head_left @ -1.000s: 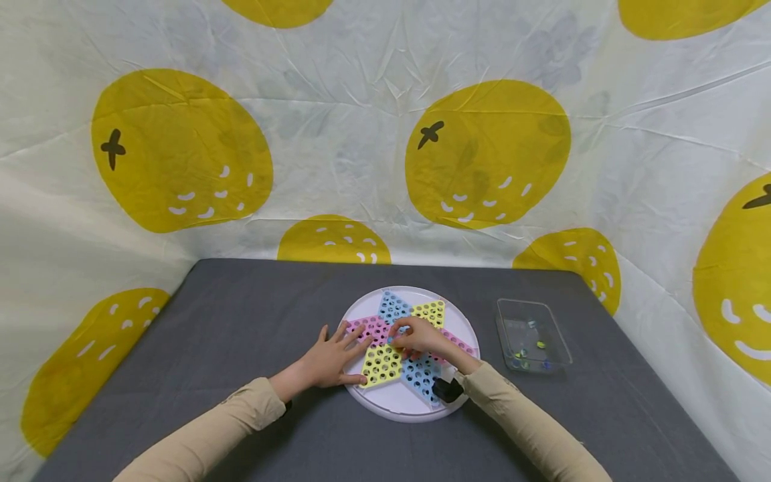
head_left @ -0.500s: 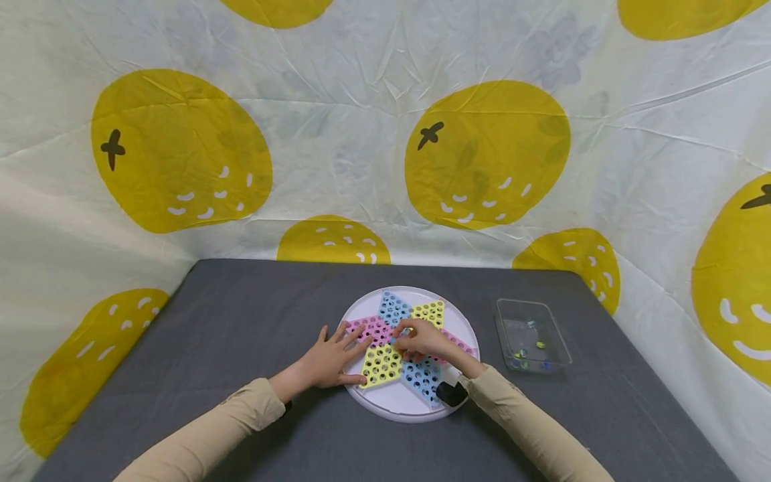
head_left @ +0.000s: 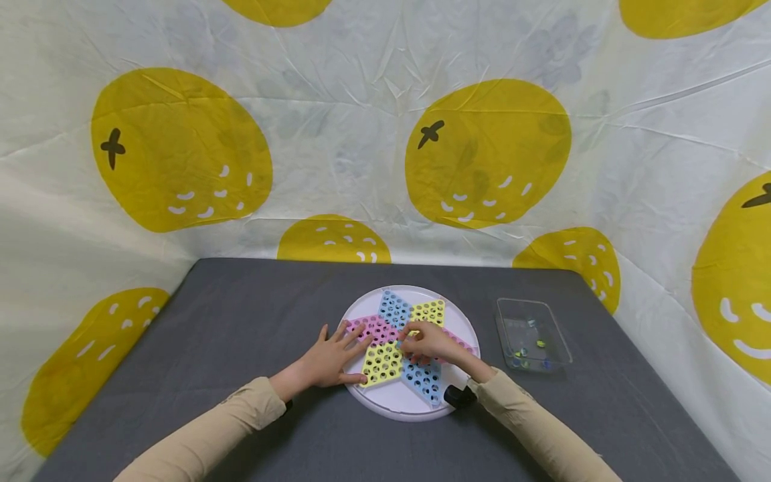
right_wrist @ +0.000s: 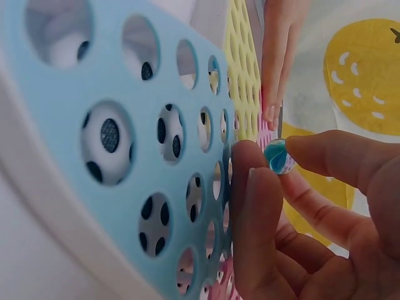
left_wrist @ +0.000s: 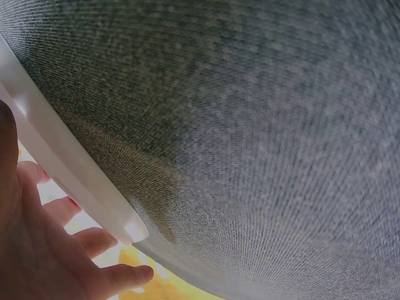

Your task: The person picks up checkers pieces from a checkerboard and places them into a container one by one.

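Observation:
A round white Chinese checkers board (head_left: 460, 325) lies on the table, with a star of pink, yellow and blue sections full of holes. My left hand (head_left: 331, 358) rests on the board's left side, fingers spread over the pink and yellow parts. In the left wrist view, this left hand (left_wrist: 53, 244) reaches past the white rim. My right hand (head_left: 429, 343) is over the middle of the star and hides part of it. The right wrist view shows a clear and blue marble (right_wrist: 277, 156) pinched between thumb and fingertips, just off the board's surface.
A clear plastic box (head_left: 504, 321) stands right of the board, with several marbles in it. Grey cloth (head_left: 259, 308) covers the table. A white curtain (head_left: 343, 154) printed with yellow fruit hangs behind and at both sides.
My right hand has shifted slightly to the right over the star, still pinching the marble. The left hand has stayed in place.

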The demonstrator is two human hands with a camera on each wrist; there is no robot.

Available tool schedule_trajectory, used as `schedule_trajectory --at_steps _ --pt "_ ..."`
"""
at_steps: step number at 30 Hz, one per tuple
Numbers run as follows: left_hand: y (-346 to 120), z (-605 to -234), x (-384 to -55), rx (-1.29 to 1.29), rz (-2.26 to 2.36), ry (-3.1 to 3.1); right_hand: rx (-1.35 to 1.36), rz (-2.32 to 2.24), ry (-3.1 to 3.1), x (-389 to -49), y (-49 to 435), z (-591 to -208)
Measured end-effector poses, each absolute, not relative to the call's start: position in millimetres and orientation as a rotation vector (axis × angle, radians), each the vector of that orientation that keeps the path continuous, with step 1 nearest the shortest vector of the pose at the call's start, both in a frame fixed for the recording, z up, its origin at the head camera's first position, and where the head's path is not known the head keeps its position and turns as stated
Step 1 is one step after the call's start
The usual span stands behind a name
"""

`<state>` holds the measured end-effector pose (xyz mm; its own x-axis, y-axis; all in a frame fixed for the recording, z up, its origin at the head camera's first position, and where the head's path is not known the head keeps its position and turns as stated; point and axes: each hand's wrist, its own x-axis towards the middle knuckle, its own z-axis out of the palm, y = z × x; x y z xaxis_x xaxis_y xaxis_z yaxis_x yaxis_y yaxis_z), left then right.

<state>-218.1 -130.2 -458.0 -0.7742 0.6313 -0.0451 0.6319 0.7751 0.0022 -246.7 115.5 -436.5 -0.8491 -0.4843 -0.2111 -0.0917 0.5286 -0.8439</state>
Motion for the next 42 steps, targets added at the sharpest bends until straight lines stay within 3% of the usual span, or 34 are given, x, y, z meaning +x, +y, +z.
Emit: schedule_trajectory --at_steps 42 --pt "-131 -457 -217 1.044 0.039 2.896 -0.406 -1.18 2.427 -225 171 -415"
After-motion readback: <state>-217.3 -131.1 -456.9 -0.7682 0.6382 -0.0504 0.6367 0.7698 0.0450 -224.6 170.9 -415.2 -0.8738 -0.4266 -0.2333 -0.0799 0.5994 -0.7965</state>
